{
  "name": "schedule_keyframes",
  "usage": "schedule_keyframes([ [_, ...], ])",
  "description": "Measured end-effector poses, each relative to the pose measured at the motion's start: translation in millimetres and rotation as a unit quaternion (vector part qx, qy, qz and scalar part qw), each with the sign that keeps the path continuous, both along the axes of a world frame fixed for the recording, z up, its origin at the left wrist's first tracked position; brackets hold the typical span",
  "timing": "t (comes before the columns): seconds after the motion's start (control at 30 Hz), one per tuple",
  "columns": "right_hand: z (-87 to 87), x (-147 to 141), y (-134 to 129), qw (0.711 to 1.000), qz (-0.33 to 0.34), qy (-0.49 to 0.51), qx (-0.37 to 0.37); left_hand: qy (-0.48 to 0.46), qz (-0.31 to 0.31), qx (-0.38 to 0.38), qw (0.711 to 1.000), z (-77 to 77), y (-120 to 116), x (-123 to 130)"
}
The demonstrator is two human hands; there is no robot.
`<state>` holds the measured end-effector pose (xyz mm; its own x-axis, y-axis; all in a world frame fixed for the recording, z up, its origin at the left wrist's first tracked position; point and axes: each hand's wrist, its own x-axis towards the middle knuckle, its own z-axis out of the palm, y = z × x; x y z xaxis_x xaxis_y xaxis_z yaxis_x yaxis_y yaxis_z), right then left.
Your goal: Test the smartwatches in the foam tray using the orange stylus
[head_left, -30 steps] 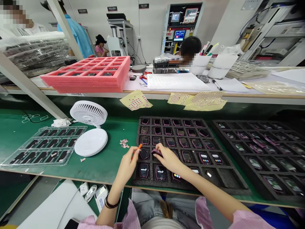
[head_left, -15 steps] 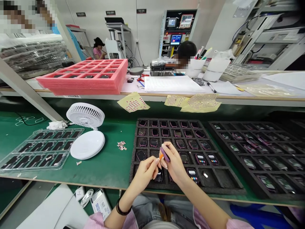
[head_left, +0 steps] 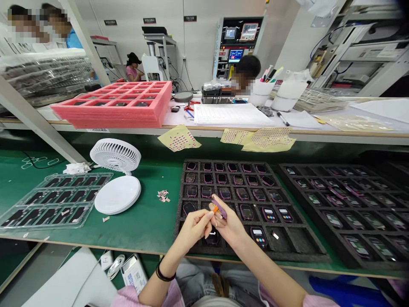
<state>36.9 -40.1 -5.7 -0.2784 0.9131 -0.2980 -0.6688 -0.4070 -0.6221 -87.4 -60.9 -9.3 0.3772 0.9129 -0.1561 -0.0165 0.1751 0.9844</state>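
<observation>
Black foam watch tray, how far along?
Looks done: the right black foam tray holds rows of watches with pale screens. In hand: the right hand holds a slim purple watch part, the left hand an orange-tipped tool. Remaining: dark purple-framed watches fill the upper rows of the middle black foam tray.

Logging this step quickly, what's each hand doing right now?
Left hand: closed, pinching an orange tool.
Right hand: closed, holding a purple watch.
</observation>
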Motion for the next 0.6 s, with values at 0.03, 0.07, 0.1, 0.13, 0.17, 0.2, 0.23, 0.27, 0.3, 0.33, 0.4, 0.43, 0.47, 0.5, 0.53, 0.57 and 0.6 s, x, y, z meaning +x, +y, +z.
schedule_keyframes([
  [0.03, -0.7, 0, 0, 1.000, -0.006, -0.005, 0.008, 0.002, 0.010, 0.001, 1.000, -2.2, 2, 1],
  [0.07, -1.2, 0, 0, 1.000, -0.014, -0.013, 0.020, 0.002, 0.025, 0.007, 1.000, -4.2, 3, 2],
  [0.1, -1.7, 0, -1, 0.999, -0.022, -0.026, 0.033, -0.001, 0.043, 0.017, 0.999, -5.9, 5, 4],
  [0.13, -2.2, -1, -3, 0.998, -0.029, -0.045, 0.044, -0.005, 0.062, 0.030, 0.998, -7.2, 7, 6],
  [0.17, -2.9, -1, -4, 0.996, -0.032, -0.071, 0.053, -0.009, 0.080, 0.043, 0.996, -8.1, 8, 8],
  [0.2, -3.9, -1, -6, 0.992, -0.033, -0.101, 0.061, -0.012, 0.092, 0.054, 0.994, -8.5, 9, 10],
  [0.23, -5.2, 0, -6, 0.988, -0.032, -0.133, 0.072, -0.011, 0.100, 0.060, 0.993, -8.5, 9, 11],
  [0.27, -6.8, 2, -6, 0.982, -0.035, -0.166, 0.089, -0.007, 0.106, 0.061, 0.993, -8.3, 9, 10],
  [0.3, -8.7, 5, -5, 0.972, -0.048, -0.202, 0.112, 0.000, 0.114, 0.057, 0.992, -8.1, 10, 6],
  [0.33, -10.8, 10, -2, 0.957, -0.068, -0.244, 0.140, 0.011, 0.128, 0.054, 0.990, -8.1, 10, 0],
  [0.4, -15.5, 21, 5, 0.909, -0.101, -0.349, 0.202, 0.057, 0.167, 0.062, 0.982, -9.8, 13, -20],
  [0.43, -18.1, 25, 9, 0.878, -0.097, -0.408, 0.231, 0.097, 0.194, 0.084, 0.973, -11.5, 15, -33],
  [0.47, -20.8, 28, 12, 0.845, -0.077, -0.464, 0.254, 0.155, 0.216, 0.118, 0.957, -13.9, 18, -47],
  [0.5, -23.5, 29, 14, 0.814, -0.050, -0.511, 0.271, 0.228, 0.231, 0.147, 0.934, -16.6, 22, -60],
  [0.53, -26.1, 28, 14, 0.785, -0.022, -0.549, 0.286, 0.306, 0.235, 0.158, 0.909, -19.5, 26, -73],
  [0.57, -28.5, 25, 14, 0.758, 0.001, -0.579, 0.300, 0.369, 0.240, 0.157, 0.884, -22.4, 31, -85],
  [0.6, -30.6, 22, 13, 0.732, 0.019, -0.603, 0.318, 0.419, 0.241, 0.147, 0.863, -25.0, 35, -94],
])
